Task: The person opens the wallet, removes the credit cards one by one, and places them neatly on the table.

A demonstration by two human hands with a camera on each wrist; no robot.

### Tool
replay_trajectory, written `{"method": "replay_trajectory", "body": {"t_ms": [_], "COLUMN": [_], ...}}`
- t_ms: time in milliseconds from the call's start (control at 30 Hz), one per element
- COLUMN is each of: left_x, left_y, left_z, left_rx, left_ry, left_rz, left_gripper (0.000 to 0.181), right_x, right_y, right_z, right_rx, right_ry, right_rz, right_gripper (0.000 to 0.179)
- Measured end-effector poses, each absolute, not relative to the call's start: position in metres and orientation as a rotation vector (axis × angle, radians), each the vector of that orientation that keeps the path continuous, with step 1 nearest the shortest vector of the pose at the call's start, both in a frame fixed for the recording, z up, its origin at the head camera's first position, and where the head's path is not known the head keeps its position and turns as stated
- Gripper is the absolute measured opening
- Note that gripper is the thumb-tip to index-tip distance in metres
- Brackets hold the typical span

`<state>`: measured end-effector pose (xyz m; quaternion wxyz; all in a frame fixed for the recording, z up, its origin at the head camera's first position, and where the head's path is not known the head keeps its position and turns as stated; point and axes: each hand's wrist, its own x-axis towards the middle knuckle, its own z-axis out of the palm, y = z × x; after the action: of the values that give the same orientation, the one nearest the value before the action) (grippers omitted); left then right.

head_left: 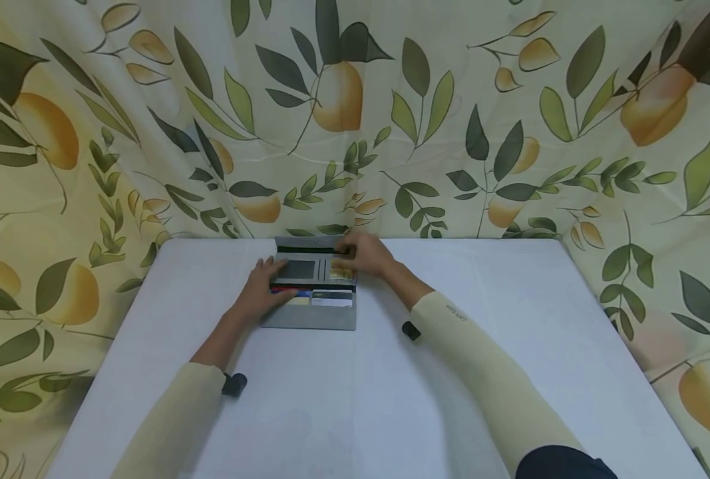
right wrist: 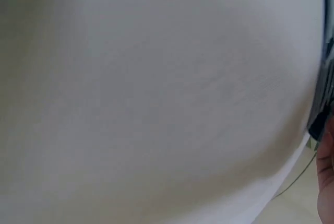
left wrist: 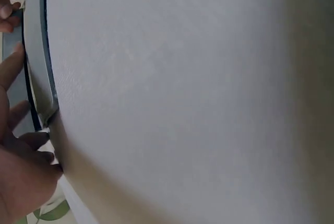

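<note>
Lying open near the far edge of a white worktop (head_left: 510, 286), a gray wallet (head_left: 309, 319) sits before a fruit-and-leaf curtain (head_left: 432, 26). The left hand (head_left: 261, 289) rests on it, grip spread; the right hand (head_left: 368, 255) pinches its upper right side.

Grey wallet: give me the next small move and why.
The left hand should probably press down where it touches the open wallet at left, since the right hand is at its upper right and might drag it.
</note>
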<state>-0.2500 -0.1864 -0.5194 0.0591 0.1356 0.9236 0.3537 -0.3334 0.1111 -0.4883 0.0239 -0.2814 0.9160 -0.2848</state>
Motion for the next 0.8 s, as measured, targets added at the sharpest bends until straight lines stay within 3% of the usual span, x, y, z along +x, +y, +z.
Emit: {"method": "replay_trajectory", "body": {"t_ms": [267,800], "left_x": [-0.248,-0.248], "left_y": [-0.18,-0.169], "left_z": [-0.515,-0.518], "left_rx": [0.33,0.285], "left_ry": [2.877,2.969], "left_rz": [0.922,0.828], "left_gripper": [0.091,0.085], "right_x": [-0.33,-0.333], "right_y": [0.115,0.118], "right_z": [-0.491,-0.498], "right_rx": [-0.976,-1.039], "right_ry": [2.765,2.785], "right_rz": [-0.72,-0.74], "right_gripper": [0.054,0.05]}}
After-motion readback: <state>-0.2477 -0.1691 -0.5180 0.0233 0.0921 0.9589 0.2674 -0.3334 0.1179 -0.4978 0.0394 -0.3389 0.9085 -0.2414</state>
